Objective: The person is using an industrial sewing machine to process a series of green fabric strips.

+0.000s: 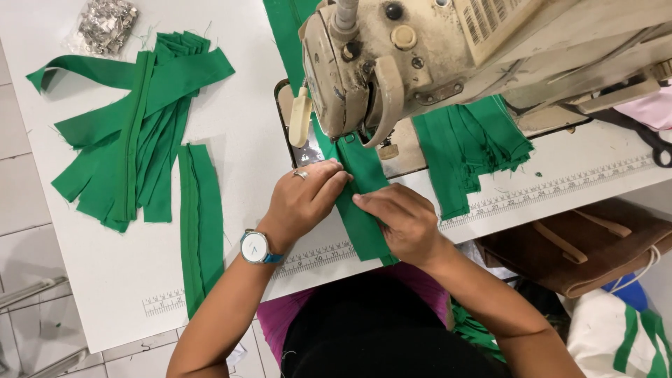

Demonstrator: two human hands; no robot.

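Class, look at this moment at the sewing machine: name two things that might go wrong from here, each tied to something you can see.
1. The left hand and right hand press the green strip just in front of the sewing machine; fingertips so near the needle area might get caught.
2. The pile of green strips beside the machine hangs near the table edge and might slide off, or get dragged into the seam.
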